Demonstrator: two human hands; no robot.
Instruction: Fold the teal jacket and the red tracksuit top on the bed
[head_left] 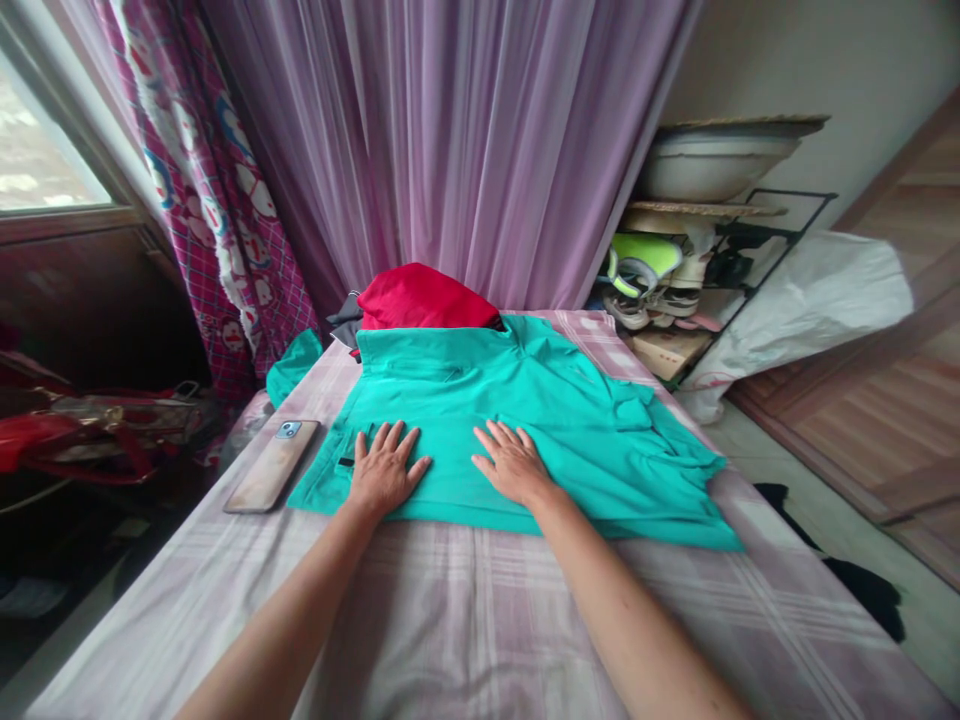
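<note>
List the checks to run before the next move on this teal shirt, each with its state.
1. Left hand flat on the teal shirt: ok.
2. Right hand flat on it: ok.
3. Cloth between the hands smooth: ok.
4. Shirt's right side smooth: not ok, rumpled.
5. Phone apart from the shirt's left edge: cannot tell.
6. Red garment off the far edge: cannot tell.

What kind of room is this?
Most likely a bedroom in a home. A bed with a checked sheet fills the middle, long curtains hang by a window, and a rack of shoes stands in the corner. The left hand and right hand lie flat on a teal shirt spread on it.
</note>
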